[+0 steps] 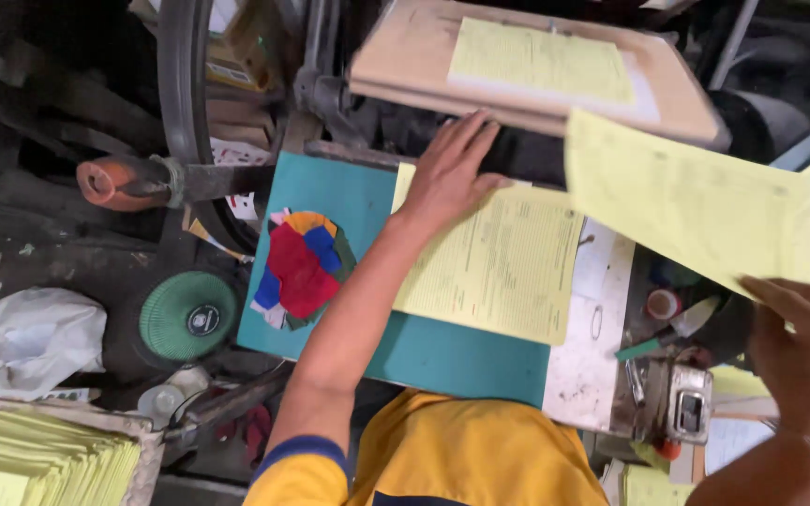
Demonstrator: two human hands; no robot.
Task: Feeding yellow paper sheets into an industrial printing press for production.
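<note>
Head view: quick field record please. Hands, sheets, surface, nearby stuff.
left hand: flat on the yellow printed sheet, fingers at its top edge
right hand: holds a second yellow sheet lifted in the air
surface: teal board
on board: coloured cloth scraps
above: platen with yellow sheet
lower left: stack of yellow sheets

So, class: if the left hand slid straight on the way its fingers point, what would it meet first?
Probably the dark machine part just beyond the left hand, under the tilted board; depth is unclear.
</note>
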